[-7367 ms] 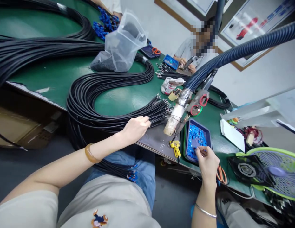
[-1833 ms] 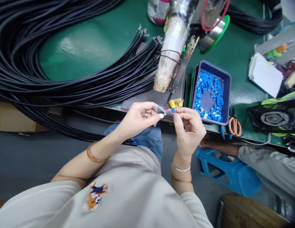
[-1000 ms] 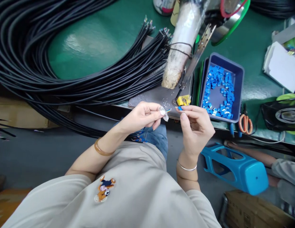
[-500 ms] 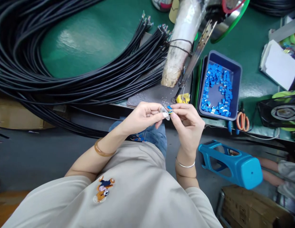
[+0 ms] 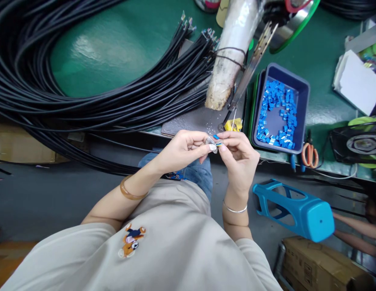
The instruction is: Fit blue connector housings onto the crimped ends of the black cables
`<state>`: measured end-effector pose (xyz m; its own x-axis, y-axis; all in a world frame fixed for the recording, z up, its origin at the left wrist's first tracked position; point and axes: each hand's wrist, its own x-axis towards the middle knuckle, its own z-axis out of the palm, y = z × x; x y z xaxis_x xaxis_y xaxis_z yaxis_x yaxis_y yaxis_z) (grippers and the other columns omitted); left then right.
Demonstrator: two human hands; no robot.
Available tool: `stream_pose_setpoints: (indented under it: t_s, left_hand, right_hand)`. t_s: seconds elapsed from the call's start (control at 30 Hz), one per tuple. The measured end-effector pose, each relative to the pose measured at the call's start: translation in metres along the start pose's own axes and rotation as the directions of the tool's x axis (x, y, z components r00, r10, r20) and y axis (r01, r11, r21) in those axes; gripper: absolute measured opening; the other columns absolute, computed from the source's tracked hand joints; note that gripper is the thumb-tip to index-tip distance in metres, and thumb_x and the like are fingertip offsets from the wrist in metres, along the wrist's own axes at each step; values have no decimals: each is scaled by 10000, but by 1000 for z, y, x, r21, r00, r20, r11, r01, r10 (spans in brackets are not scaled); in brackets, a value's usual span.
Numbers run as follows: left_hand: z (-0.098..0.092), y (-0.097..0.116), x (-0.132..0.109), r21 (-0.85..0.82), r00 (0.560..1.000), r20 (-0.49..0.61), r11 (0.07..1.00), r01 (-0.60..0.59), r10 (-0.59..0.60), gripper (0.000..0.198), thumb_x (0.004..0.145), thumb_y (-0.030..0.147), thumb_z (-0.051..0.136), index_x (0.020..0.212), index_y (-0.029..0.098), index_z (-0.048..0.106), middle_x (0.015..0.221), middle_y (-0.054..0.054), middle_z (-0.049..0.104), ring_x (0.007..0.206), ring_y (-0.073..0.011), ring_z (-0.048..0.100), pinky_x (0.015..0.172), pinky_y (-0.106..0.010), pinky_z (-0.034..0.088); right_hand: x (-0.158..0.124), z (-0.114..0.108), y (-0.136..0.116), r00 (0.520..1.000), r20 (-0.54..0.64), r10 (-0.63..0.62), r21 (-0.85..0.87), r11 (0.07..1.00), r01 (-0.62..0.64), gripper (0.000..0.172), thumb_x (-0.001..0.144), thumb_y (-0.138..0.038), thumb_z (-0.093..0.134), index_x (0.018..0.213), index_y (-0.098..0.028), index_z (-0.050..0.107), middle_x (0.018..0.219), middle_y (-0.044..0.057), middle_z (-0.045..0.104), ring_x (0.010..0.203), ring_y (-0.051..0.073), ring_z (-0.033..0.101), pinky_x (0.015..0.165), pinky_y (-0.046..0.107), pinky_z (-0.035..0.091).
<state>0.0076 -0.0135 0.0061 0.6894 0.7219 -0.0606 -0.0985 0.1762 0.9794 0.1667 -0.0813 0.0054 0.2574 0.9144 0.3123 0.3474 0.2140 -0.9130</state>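
Note:
In front of my lap, both hands meet at a small workpiece. My left hand (image 5: 188,147) is closed, pinching a silvery cable end (image 5: 212,148) between thumb and fingers. Thin coloured wires (image 5: 218,144) come out of it towards my right hand (image 5: 239,155), whose thumb and forefinger are closed on them. A small blue connector (image 5: 216,137) shows at the right fingertips; whether it touches the wires I cannot tell. Just beyond the hands lie a yellow soldering sponge (image 5: 233,125) and white crumbs on a dark board (image 5: 188,121).
A thick bundle of black cables (image 5: 115,109) sweeps across the green table. A taped white duct (image 5: 226,72) and metal stand hang above the work. To the right are a bin (image 5: 305,109) of blue connectors, orange-handled scissors (image 5: 309,155) and a blue stool (image 5: 318,220). Another person's arms show at right.
The right fingers have shifted slightly at the wires, and more of the coloured strands shows between the hands. At the far right, the other person's limbs have moved.

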Motion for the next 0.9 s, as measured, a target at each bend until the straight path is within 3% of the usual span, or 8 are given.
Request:
stream_pose_setpoints:
  t_s: [0.27, 0.5, 0.9]
  left_hand:
    - [0, -2, 0, -51, 999, -51, 999, 13, -16, 303, 850, 355, 734, 701, 130, 596, 550, 14, 591, 504, -53, 503, 522, -166, 411]
    - [3, -2, 1, -49, 996, -91, 999, 14, -19, 117, 860, 234, 655, 869, 132, 600, 552, 35, 569, 501, -53, 483, 520, -168, 397]
    - [3, -3, 3, -83, 994, -105, 997, 2, -11, 128, 823, 224, 678, 782, 133, 598, 575, 27, 579, 520, -53, 529, 527, -161, 435]
  right_hand:
    - [-2, 3, 3, 998, -58, -38, -43, 998, 35, 44, 870, -196, 705, 878, -233, 726, 989, 13, 710, 933, 131, 705, 764, 267, 621]
    - [-3, -1, 0, 950, -256, -181, -113, 981, 156, 121, 961, -193, 572, 979, -236, 682, 967, 31, 713, 935, 171, 717, 820, 389, 653]
    - [-10, 0, -2, 950, -206, -233, -196, 961, 193, 62, 892, -189, 670, 912, -248, 666, 981, 21, 723, 905, 180, 715, 811, 407, 635]
